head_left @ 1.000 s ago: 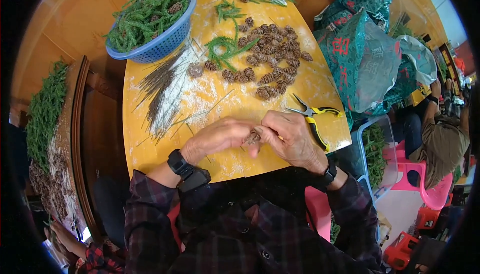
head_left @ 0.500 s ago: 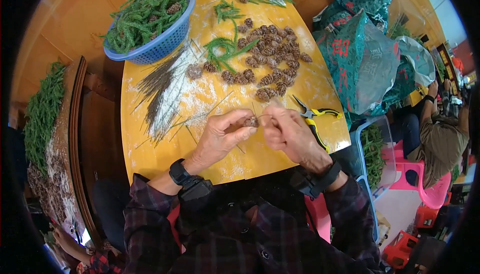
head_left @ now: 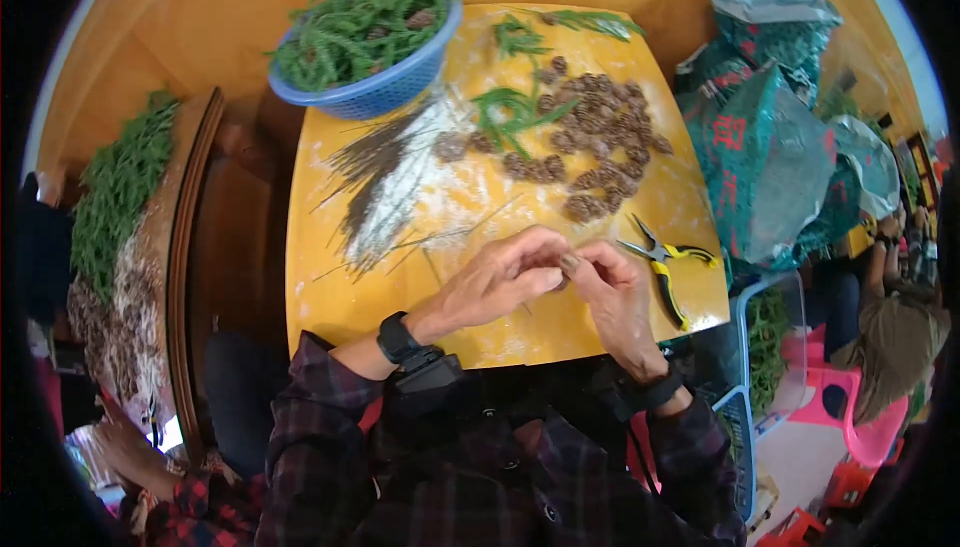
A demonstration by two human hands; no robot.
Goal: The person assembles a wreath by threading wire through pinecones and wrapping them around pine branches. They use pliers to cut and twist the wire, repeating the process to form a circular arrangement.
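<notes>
Fingertips of my left hand (head_left: pixel 503 279) and my right hand (head_left: pixel 615 297) meet low over the yellow table (head_left: pixel 330 302). Closed fingers of the left hand keep a small pine cone, seen in the earlier frame, almost wholly hidden now. My right hand pinches beside it; whether wire is between its fingers cannot be made out. Beyond them lies a heap of brown pine cones (head_left: pixel 605 132). Yellow-and-black pliers (head_left: pixel 668 292) rest with jaws apart, right of my right hand. Dark thin wires (head_left: pixel 372 167) fan out over white powder at the left. A green sprig (head_left: pixel 510 112) lies among the cones.
A blue basket (head_left: pixel 385 95) of green sprigs stands at the table's far left corner. Teal plastic bags (head_left: pixel 760 157) crowd the right side. Beside my right arm is a clear bin (head_left: pixel 790 347) with greenery. Other people sit at both sides; a pink stool (head_left: pixel 875 437) is at right.
My right hand has drawn in against my left fingertips and turned, and the wire seen between them no longer shows. The whole view has shifted, so the table appears farther right.
</notes>
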